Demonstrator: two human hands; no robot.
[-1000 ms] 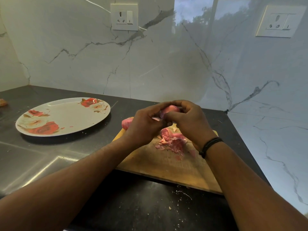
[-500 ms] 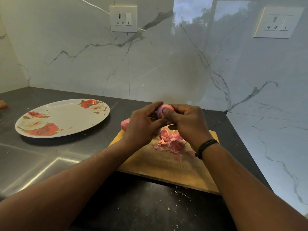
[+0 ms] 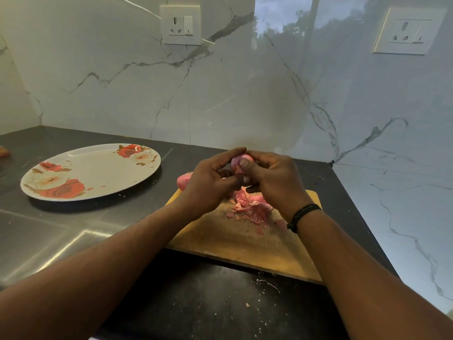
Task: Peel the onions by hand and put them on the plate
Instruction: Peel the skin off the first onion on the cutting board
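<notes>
A small pink onion (image 3: 239, 161) is held above the wooden cutting board (image 3: 235, 239) between both hands. My left hand (image 3: 210, 182) curls round it from the left. My right hand (image 3: 274, 179) grips it from the right, thumb pressed on its front. Most of the onion is hidden by fingers. A second pink onion (image 3: 183, 181) lies at the board's far left corner, partly behind my left hand. A heap of pink peel (image 3: 252, 207) lies on the board under my hands. The white plate with red roses (image 3: 93, 171) sits to the left, with no onion on it.
The black counter (image 3: 196, 303) carries small peel crumbs near the front. A steel surface (image 3: 36, 241) lies at the left. Marble walls close the back and right side, with two sockets (image 3: 181, 25) high up. A small orange-brown object (image 3: 3, 151) sits at the far left edge.
Both hands stay together over the board with the onion. The onion has been turned a little between the fingers, and my right thumb now lies over its front.
</notes>
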